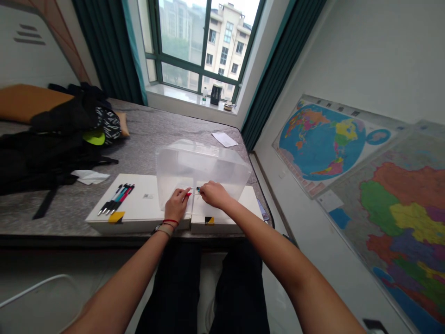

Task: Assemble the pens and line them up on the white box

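Observation:
My left hand [176, 205], with red and beige bands at the wrist, is closed around a small red pen piece [188, 194]. Facing it a few centimetres away, my right hand [212, 194] pinches a dark pen piece with a bluish tip [198, 188]. A thin, pale bit shows at the left fingertips, too small to make out. Both hands work in front of a translucent plastic bin [208, 160] whose opening seems to face me. Several pens [116, 199] with coloured barrels lie side by side on the left white box [139, 211].
A second white box [225, 218] adjoins the first at the bed's front edge. Black bags [41, 144] and a crumpled white paper [89, 176] are at left. Another paper sheet [225, 139] lies behind the bin. Wall maps [323, 139] hang at right.

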Demonstrator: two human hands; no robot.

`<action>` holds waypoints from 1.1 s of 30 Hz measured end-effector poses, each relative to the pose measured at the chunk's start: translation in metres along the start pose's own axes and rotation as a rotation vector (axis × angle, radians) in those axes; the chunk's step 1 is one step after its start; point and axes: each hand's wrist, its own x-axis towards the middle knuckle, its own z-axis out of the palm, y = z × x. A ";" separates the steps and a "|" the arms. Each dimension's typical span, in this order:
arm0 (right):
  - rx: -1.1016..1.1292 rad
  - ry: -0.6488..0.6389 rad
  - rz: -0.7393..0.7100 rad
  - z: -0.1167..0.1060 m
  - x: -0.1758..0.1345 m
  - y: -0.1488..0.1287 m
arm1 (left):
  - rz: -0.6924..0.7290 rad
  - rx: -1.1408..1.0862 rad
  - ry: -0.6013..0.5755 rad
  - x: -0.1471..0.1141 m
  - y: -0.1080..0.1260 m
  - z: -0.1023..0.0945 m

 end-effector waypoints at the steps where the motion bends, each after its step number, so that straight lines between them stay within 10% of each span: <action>1: -0.002 0.002 -0.001 -0.002 -0.001 0.001 | -0.002 0.000 0.000 0.000 0.000 0.000; 33: -0.069 -0.093 -0.134 -0.007 0.053 -0.024 | -0.008 0.115 -0.067 -0.005 0.001 0.001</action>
